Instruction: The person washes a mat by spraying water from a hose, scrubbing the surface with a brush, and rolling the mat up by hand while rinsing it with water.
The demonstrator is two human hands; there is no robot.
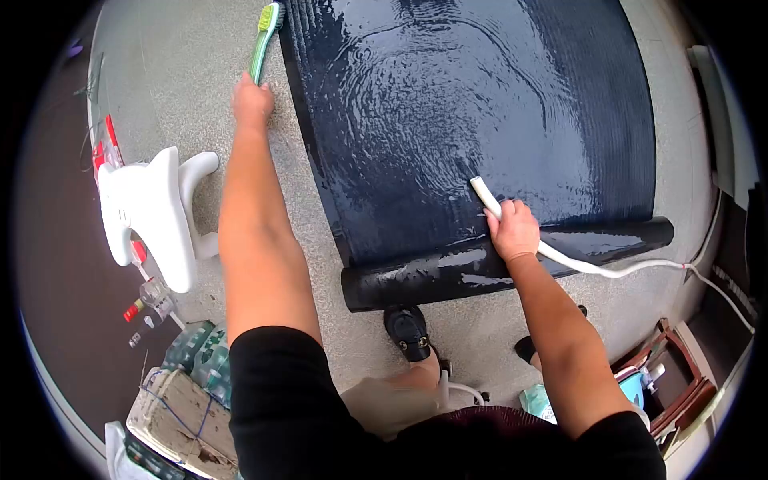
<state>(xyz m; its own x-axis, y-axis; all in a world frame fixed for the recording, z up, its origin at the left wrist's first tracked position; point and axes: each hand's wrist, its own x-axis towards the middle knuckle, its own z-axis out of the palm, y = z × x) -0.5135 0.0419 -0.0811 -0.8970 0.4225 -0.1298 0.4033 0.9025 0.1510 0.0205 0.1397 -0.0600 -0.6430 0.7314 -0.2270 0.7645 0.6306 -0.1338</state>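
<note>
My left hand is closed round the handle of a green and white scrub brush, held over the floor beside the mat's left edge. The brush head, with yellow-green bristles, points away from me at the top of the view. In my right hand is a white hose, its open end aimed at the mat and water running from it. A black ribbed rubber mat lies wet and rippling with water. Its near end is rolled up just in front of my feet.
A white plastic stool stands at the left. Bottles, wrapped green bottle packs and a tied carton line the lower left. The hose trails right past a brown wooden frame. My black shoe is near the roll.
</note>
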